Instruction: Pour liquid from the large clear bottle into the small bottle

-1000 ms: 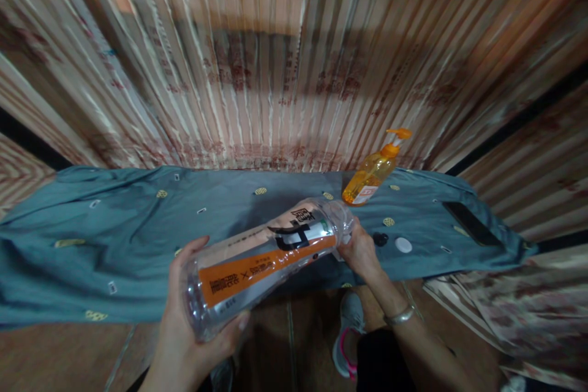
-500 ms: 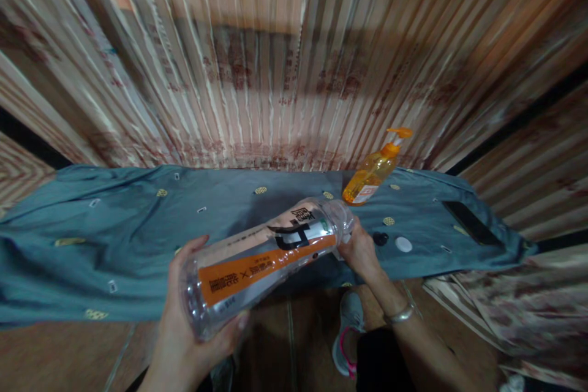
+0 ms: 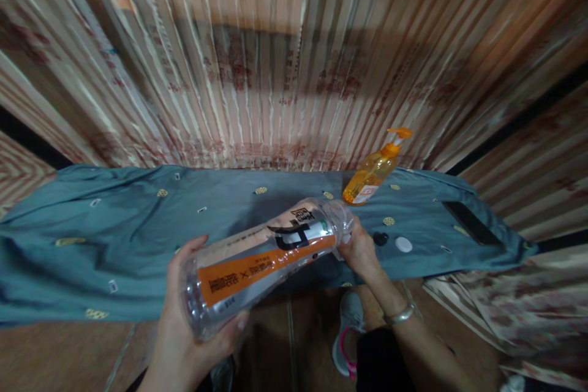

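A clear plastic bottle (image 3: 266, 257) with an orange and silver label lies tilted in the air between my hands, above the front of the cloth-covered table. Its wide base rests in the grip of my left hand (image 3: 188, 324), the thumb below and the fingers behind it. At the upper right end, my right hand (image 3: 359, 250) is closed around the neck; the fingertips there are partly hidden behind the bottle. Beyond the neck stands an orange pump bottle (image 3: 369, 179), with amber liquid in its lower part.
The table wears a blue-green cloth (image 3: 133, 220). To the right lie a small black object (image 3: 380, 238), a white round disc (image 3: 403, 245) and a dark phone (image 3: 471, 222). A striped curtain (image 3: 257, 98) hangs behind. Below, a shoe (image 3: 349, 331) rests on the tiled floor.
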The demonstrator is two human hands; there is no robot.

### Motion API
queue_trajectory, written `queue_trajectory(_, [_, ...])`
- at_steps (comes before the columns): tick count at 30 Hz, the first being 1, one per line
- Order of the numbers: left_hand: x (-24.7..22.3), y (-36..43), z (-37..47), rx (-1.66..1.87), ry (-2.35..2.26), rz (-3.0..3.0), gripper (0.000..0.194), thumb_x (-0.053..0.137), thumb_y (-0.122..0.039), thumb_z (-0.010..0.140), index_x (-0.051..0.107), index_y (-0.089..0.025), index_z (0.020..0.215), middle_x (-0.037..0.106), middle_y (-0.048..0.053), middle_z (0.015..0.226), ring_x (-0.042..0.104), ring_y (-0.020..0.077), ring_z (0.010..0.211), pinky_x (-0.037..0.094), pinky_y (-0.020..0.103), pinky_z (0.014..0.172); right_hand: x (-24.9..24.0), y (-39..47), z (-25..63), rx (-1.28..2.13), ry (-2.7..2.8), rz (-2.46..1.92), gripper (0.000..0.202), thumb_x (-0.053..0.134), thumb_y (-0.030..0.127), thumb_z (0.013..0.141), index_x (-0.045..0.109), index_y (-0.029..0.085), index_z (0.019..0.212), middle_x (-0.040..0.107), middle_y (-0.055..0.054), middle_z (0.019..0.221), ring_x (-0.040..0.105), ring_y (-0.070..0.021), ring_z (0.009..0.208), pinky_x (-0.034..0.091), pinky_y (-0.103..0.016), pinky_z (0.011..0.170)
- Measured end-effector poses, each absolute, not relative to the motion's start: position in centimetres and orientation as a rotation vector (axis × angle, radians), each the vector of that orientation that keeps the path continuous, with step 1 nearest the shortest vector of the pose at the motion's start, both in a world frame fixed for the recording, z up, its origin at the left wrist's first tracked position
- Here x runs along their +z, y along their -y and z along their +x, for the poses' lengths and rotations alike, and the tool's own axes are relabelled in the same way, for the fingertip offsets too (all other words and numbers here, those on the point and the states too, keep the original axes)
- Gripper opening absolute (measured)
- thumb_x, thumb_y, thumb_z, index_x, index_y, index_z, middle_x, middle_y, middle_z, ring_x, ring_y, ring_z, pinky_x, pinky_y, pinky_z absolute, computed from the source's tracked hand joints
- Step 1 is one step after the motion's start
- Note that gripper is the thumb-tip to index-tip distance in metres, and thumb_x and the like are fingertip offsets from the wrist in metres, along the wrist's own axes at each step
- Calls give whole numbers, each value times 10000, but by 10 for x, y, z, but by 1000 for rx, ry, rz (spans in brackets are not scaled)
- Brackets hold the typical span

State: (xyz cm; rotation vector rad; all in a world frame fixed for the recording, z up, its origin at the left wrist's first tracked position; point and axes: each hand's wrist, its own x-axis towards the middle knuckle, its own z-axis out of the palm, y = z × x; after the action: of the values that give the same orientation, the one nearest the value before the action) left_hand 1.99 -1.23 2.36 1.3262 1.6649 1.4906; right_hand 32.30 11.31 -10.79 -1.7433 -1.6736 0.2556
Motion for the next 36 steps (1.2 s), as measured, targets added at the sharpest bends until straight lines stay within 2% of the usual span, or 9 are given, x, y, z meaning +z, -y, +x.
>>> queue_trajectory(13, [22,12,19,1498,-1663,1330,802,748,-473,706,500,-229,1428,741,64,1124,774,323,978,642,485,892,-103,-112,321,285,1678,-1726,531,663,377,844,612,182,1334,811,-127,1099,792,-304,1029,630,-382,868])
queue_trajectory(21, [23,12,15,1445,-1695,1374,813,739,-487,706,488,-232,1436,729,75,1176,762,333,1042,625,503,944,-103,-112,321,290,1684,-1742,538,662,397,848,606,185,1340,809,-125,1120,790,-295,1030,622,-373,868])
queue_trajectory(30, [26,11,19,1462,-1669,1322,811,738,-482,697,477,-234,1424,746,65,1126,771,322,980,647,501,899,-98,-111,320,358,1643,-1747,535,655,401,829,613,194,1320,819,-118,1109,788,-306,1047,615,-398,896])
queue_trajectory(36, [21,12,16,1456,-1691,1350,824,751,-499,706,498,-242,1447,712,73,1182,758,328,1040,639,495,941,-99,-111,320,339,1655,-1739,505,652,414,835,611,200,1290,822,-118,1077,791,-305,1027,616,-385,869])
